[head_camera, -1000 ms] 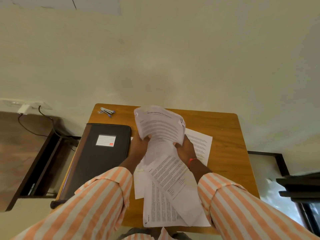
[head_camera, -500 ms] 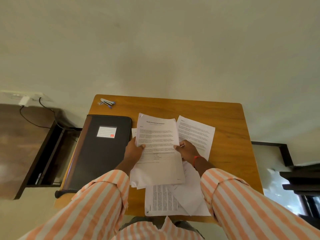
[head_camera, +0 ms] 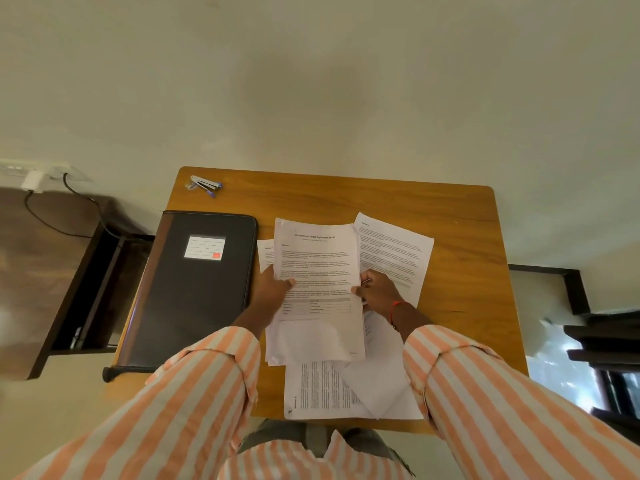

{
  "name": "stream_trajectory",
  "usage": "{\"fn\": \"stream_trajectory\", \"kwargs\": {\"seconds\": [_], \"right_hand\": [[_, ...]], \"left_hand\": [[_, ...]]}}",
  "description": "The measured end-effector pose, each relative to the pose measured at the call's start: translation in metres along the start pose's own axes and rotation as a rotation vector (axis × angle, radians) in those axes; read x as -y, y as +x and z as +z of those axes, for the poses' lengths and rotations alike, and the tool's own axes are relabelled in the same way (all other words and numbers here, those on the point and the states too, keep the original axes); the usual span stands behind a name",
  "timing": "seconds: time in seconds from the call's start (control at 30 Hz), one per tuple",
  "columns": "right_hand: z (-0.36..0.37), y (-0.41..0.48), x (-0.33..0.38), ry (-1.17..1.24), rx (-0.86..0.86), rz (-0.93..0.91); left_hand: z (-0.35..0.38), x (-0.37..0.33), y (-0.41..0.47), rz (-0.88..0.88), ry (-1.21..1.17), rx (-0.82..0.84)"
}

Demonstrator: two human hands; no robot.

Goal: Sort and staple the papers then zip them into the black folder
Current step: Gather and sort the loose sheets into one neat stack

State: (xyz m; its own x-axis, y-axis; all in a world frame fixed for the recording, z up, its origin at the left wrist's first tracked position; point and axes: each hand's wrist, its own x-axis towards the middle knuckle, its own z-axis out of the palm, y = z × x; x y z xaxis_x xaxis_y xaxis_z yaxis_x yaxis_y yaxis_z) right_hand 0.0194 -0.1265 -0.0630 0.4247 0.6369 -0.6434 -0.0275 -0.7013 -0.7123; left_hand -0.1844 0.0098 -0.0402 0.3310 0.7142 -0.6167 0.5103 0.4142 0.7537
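Note:
A stack of printed papers (head_camera: 317,265) lies flat in the middle of the wooden table (head_camera: 460,244), a title page on top. My left hand (head_camera: 273,292) grips its left edge and my right hand (head_camera: 379,292) grips its right edge. More loose sheets spread around it: one sheet (head_camera: 394,251) to the right, two sheets (head_camera: 332,389) nearer the front edge. The black folder (head_camera: 197,289), zipped shut with a white label, lies flat to the left. A small stapler (head_camera: 205,185) sits at the table's far left corner.
A dark wooden side unit (head_camera: 59,271) stands left of the table, with a plug and cable (head_camera: 52,202) on the wall above it. Dark furniture (head_camera: 606,344) is at the right. The pale wall rises behind the table.
The stack was raised and bent upright between both hands a second ago; now it lies flat on the table with both hands still on its edges.

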Motion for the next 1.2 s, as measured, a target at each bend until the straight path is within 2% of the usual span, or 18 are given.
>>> {"fn": "stream_trajectory", "kwargs": {"seconds": [0.2,0.27,0.37,0.5,0.7,1.2], "right_hand": [[-0.014,0.005,-0.003,0.106,-0.062,0.026],[-0.017,0.007,-0.002,0.083,-0.195,0.045],[-0.030,0.020,-0.006,-0.150,-0.445,0.037],[-0.045,0.028,-0.011,-0.299,-0.633,0.182],[-0.041,0.038,-0.014,-0.400,-0.673,0.334],[-0.054,0.042,-0.010,-0.341,-0.713,0.414]], "left_hand": [[0.004,0.001,0.009,0.039,0.048,-0.042],[0.005,0.001,0.011,0.036,0.062,-0.043],[0.008,-0.001,0.018,0.032,0.058,-0.039],[0.013,-0.005,0.023,0.039,0.033,-0.061],[0.021,-0.009,0.030,0.042,0.030,-0.079],[0.035,-0.010,0.034,0.050,0.034,-0.084]]}}
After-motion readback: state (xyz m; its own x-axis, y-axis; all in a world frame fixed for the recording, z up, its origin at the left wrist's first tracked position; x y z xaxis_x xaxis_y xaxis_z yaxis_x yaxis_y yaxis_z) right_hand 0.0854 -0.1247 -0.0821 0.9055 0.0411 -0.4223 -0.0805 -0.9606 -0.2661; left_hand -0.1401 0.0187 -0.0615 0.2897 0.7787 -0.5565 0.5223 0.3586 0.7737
